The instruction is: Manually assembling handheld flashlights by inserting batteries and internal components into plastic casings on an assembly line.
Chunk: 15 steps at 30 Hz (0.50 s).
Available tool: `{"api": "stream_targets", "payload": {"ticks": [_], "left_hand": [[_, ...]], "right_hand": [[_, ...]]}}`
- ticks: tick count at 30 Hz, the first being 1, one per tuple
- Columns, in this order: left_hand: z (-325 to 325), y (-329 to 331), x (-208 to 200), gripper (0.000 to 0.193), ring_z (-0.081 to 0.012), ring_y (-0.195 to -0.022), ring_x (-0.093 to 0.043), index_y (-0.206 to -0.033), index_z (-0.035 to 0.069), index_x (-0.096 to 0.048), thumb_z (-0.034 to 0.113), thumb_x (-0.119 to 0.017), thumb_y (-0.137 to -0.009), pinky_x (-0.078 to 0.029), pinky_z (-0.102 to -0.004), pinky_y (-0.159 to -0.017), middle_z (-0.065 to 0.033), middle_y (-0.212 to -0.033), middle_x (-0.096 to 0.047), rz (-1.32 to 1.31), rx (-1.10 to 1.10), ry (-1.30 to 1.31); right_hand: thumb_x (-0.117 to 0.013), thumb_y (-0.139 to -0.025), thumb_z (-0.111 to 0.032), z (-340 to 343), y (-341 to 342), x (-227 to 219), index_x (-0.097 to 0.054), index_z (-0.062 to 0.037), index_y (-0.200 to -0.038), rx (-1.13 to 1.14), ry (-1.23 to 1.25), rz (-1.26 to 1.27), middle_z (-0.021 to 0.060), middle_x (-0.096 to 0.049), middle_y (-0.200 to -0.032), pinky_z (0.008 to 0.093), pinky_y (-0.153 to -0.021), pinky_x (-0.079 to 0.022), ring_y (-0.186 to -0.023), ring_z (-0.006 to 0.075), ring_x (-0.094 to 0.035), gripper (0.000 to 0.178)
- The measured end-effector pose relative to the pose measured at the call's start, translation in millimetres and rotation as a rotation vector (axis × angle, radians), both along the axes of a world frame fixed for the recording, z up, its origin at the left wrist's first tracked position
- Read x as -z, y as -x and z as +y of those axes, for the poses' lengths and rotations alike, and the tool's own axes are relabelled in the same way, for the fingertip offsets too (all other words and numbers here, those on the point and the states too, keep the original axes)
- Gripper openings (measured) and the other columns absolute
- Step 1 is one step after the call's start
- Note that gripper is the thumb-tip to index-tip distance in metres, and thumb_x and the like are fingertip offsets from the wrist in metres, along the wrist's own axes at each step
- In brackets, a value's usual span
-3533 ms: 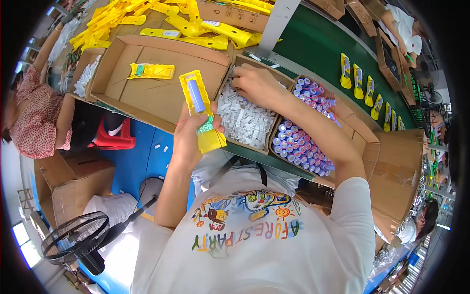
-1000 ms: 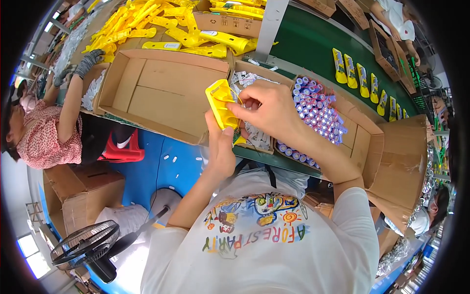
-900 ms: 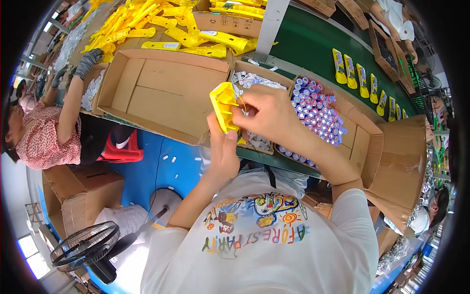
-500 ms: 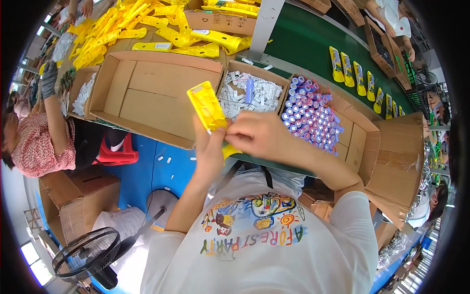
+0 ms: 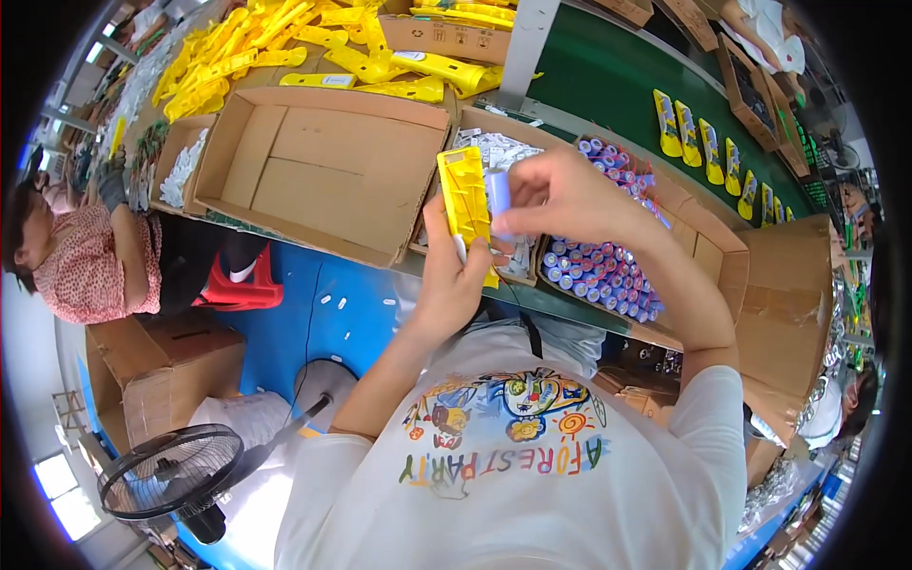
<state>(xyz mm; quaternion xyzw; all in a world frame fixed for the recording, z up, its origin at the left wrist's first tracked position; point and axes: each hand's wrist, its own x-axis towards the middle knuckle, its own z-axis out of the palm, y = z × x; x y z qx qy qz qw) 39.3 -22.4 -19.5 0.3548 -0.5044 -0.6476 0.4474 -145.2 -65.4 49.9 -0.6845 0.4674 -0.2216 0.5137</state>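
My left hand (image 5: 450,277) is closed round a yellow plastic housing (image 5: 464,195), its hollow, ribbed side showing. Just right of that housing, my right hand (image 5: 562,195) pinches a lavender cylindrical battery cell (image 5: 498,193) upright between thumb and fingers. Below the hands hangs a thin dark wire (image 5: 511,290). Behind them stands a cardboard box of small white plastic parts (image 5: 503,147), partly hidden by the housing and hands. Under my right forearm, a box holds many lavender battery cells (image 5: 603,275) with red wires.
An open cardboard tray (image 5: 318,180) lies to the left, with yellow housings (image 5: 256,43) heaped behind it. Yellow assembled pieces (image 5: 688,133) line the green conveyor (image 5: 594,66). A person in a patterned top (image 5: 90,261) sits at far left. A black fan (image 5: 171,475) stands lower left.
My right hand has moved from the housing's lower end and now holds a battery cell, which lay on the white parts before. The housing has shifted right and turned more upright.
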Motion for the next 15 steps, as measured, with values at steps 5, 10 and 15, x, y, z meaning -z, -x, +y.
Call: {"api": "stream_targets", "payload": {"ticks": [5, 10, 15], "left_hand": [[7, -2, -7, 0.059, -0.013, -0.079, -0.057, -0.142, 0.006, -0.012, -0.003, -0.039, -0.091, -0.051, -0.0272, -0.067, -0.012, -0.109, -0.05, -0.197, 0.14, 0.054], [3, -7, -8, 0.061, -0.0135, -0.074, -0.055, -0.143, 0.006, -0.009, -0.003, -0.038, -0.09, -0.049, -0.0274, -0.064, -0.0125, -0.107, -0.049, -0.201, 0.134, 0.069], [-9, -22, 2, 0.055, -0.0138, -0.07, -0.055, -0.138, 0.005, -0.013, -0.005, -0.034, -0.088, -0.051, -0.0282, -0.06, -0.0146, -0.107, -0.048, -0.114, 0.13, -0.061]], "right_hand": [[-0.08, -0.075, -0.024, 0, -7, -11, -0.064, 0.0032, -0.076, -0.008, -0.208, 0.116, 0.0081, -0.065, -0.067, 0.0212, -0.051, -0.051, -0.056, 0.0106, -0.064, 0.031], [-0.081, -0.075, -0.023, -5, -21, -3, -0.064, 0.0018, -0.07, 0.062, -0.244, 0.093, 0.0069, -0.065, -0.063, 0.0204, -0.049, -0.051, -0.054, 0.0098, -0.063, 0.031], [-0.081, -0.075, -0.024, -11, -36, 30, -0.064, 0.0007, -0.069, 0.1, -0.185, -0.03, 0.0044, -0.064, -0.061, 0.0198, -0.048, -0.048, -0.052, 0.0066, -0.06, 0.03]]}}
